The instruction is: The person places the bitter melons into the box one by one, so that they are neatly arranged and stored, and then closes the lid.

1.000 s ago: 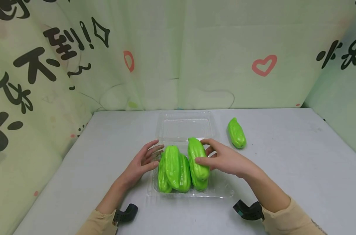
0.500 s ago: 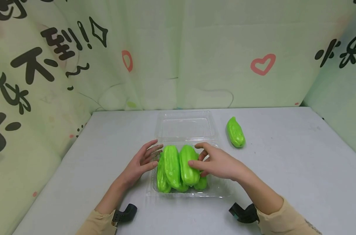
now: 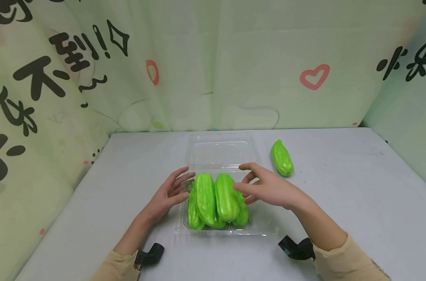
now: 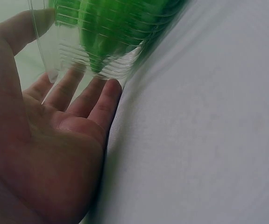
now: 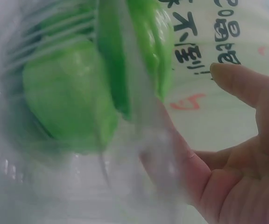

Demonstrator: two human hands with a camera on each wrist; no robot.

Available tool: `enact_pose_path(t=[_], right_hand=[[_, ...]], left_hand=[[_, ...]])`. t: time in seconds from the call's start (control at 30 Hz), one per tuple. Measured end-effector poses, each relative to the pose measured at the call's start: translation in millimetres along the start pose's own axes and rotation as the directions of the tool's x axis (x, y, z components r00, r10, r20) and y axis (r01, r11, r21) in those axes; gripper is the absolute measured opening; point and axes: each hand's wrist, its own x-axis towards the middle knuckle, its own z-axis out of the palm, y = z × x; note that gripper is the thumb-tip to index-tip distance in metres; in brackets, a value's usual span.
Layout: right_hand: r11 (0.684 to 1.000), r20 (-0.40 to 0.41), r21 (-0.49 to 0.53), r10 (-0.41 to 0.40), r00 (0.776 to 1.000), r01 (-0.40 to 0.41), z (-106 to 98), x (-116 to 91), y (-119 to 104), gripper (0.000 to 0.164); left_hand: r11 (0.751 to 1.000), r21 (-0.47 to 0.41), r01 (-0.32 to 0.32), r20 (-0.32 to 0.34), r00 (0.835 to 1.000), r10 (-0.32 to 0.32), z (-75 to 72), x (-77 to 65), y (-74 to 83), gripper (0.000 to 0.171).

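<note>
box (image 3: 263,219): between right hand (image 3: 274,191) and left hand (image 3: 169,197), peppers (image 3: 227,199) inside | right hand: fingers parted, loosely curved, holding nothing | left hand: relaxed, no hold seen | loose pepper (image 3: 283,158): just beyond right hand, the nearer; long axis mostly fore-and-aft

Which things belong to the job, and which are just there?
In the job:
clear container, lid laid back
green peppers inside
lone pepper outside, likely (it matches)
left hand, right hand

Just there:
white table
printed curtain
black wrist devices
</note>
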Motion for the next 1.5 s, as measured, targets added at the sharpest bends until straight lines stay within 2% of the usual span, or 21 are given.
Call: enact_pose_path(t=[0.33, 0.57, 0.8, 1.13, 1.5], right_hand=[[1.000, -0.092, -0.001, 0.005, 0.996, -0.005, -34.6, -6.9, 2.6, 0.077], [1.000, -0.184, 0.014, -0.014, 0.983, 0.016, -61.9, -11.6, 8.6, 0.076], [1.000, -0.237, 0.015, 0.015, 0.971, -0.012, -83.6, -14.4, 18.3, 0.078], [0.998, -0.280, 0.003, 0.063, 0.958, -0.064, -104.5, -10.6, 37.9, 0.081], [0.990, -0.315, 0.004, 0.138, 0.939, -0.144, -115.5, -2.2, 62.2, 0.089]], left_hand=[[1.000, 0.002, 0.000, -0.002, 1.000, 0.000, 0.4, 0.2, 0.7, 0.076], [1.000, 0.000, -0.005, -0.002, 1.000, 0.005, -0.1, -0.1, -0.2, 0.076], [1.000, 0.003, -0.004, -0.001, 1.000, 0.004, -0.3, -0.2, -0.6, 0.076], [1.000, 0.010, -0.004, 0.002, 1.000, 0.004, -0.1, -0.2, -0.8, 0.076], [1.000, 0.019, -0.003, 0.004, 1.000, 0.003, 0.1, -0.2, 0.0, 0.075]])
